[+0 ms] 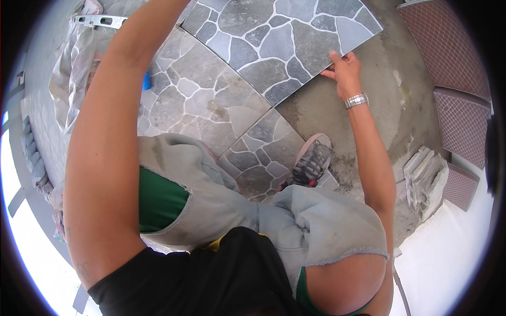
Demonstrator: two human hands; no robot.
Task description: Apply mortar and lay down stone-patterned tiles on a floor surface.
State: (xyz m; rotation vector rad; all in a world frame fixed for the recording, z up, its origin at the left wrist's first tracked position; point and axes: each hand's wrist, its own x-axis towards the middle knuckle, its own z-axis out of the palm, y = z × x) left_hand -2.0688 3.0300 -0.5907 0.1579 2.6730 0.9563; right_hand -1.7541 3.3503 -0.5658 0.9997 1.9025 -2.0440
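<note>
A large floor tile [279,45] with a grey stone pattern and white joint lines lies at the top of the view, its right corner over wet grey mortar. My right hand [347,73], with a metal watch on the wrist, pinches the tile's near right edge. The thumb is on the upper face and the other fingers go under the edge. My left arm [121,100] reaches up past the upper edge of the picture, so the left hand is out of sight. Duller laid tiles [205,92] adjoin this tile on the left and near side.
Grey mortar [390,105] spreads to the right. Brown grid-backed tiles [461,121] stand along the right side, near stacked broken slabs [424,179]. A spirit level [100,20] and a crumpled whitish sack [74,79] lie at upper left. My shoe [313,160] rests beside the mortar.
</note>
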